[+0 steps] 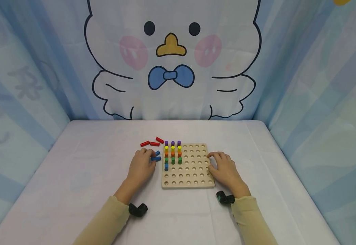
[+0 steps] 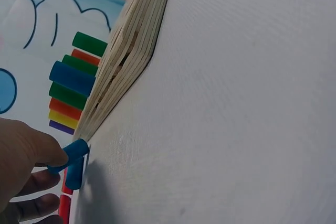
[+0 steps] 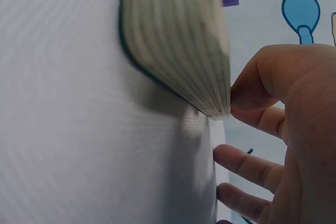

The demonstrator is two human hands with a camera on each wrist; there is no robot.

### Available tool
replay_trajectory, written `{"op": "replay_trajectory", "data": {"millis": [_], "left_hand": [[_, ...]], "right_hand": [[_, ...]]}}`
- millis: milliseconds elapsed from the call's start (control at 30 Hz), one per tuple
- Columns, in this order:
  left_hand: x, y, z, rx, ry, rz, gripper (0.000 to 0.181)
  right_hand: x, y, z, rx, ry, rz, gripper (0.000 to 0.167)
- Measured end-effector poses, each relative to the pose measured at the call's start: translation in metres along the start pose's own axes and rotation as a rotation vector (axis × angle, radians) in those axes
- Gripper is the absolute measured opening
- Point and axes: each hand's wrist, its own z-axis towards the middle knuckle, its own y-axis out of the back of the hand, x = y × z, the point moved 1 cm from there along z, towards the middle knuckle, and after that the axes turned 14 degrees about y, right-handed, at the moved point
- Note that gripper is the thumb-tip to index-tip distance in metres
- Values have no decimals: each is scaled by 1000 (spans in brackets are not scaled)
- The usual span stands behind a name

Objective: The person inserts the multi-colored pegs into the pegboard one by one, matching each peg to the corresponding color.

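A curtain (image 1: 172,102) printed with a cartoon bird hangs behind the white table (image 1: 104,183), where a pale wooden pegboard (image 1: 191,172) lies flat. The right hand (image 1: 226,168), fingers relaxed and apart, touches the board's right edge with thumb and forefinger; how firmly, I can't quite make out. The left hand (image 1: 142,165), beside the opposite edge, pinches a blue peg (image 2: 77,149), another blue one (image 2: 75,176) close by. Thirteen coloured pegs (image 1: 173,149) stand in the three leftmost columns; three red pegs (image 1: 155,144) lie loose near the far left corner.
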Motion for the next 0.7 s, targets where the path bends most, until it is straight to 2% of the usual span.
{"op": "replay_trajectory", "data": {"millis": [167, 400, 700], "left_hand": [[-4, 1, -2, -62, -38, -31, 20], [-5, 3, -4, -91, -31, -131, 20], [-9, 5, -8, -136, -171, -240, 14]], "right_hand": [[0, 0, 0, 2, 2, -4, 38], [0, 0, 0, 0, 8, -13, 38], [2, 1, -2, -11, 23, 3, 36]]}}
